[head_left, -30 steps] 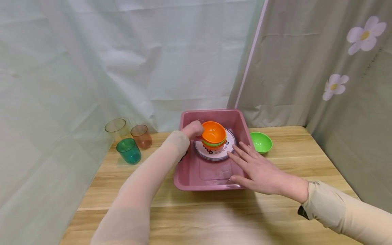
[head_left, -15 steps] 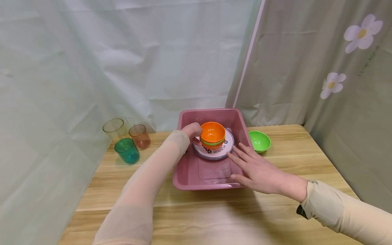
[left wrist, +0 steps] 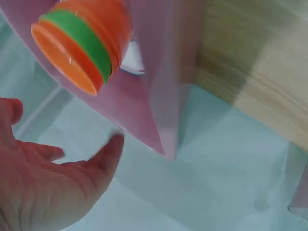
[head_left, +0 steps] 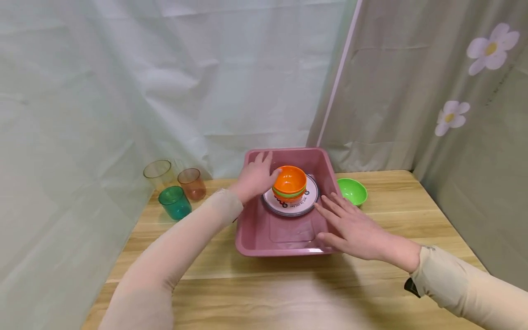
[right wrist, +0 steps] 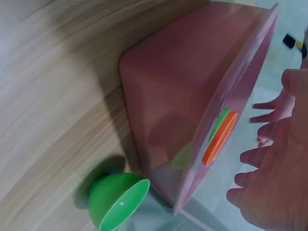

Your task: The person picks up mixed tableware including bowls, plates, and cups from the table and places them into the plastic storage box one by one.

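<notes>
A stack of orange and green bowls [head_left: 290, 181] rests on white plates [head_left: 312, 201] inside a pink plastic tub [head_left: 264, 250]. My left hand [head_left: 254, 178] hovers over the tub's left side with its fingers spread, just beside the stack. In the left wrist view a gap shows between that hand [left wrist: 53, 178] and the stacked bowls [left wrist: 82, 45]. Above the tub's right wall is my right hand [head_left: 359, 227], fingers extended, holding nothing. A single green bowl [head_left: 352, 191] stands on the table just outside the tub's right wall; the right wrist view shows the green bowl [right wrist: 118, 199] too.
On the table's left stand a yellowish clear cup [head_left: 158, 173], a teal cup [head_left: 175, 203] and a reddish cup [head_left: 192, 184]. A pale curtain [head_left: 247, 73] hangs close behind the tub. The wooden table [head_left: 264, 293] extends in front.
My left hand has let go of the bowl stack, lifted slightly up and left, and spread its fingers. The stack stays on the plates. My right hand has barely moved.
</notes>
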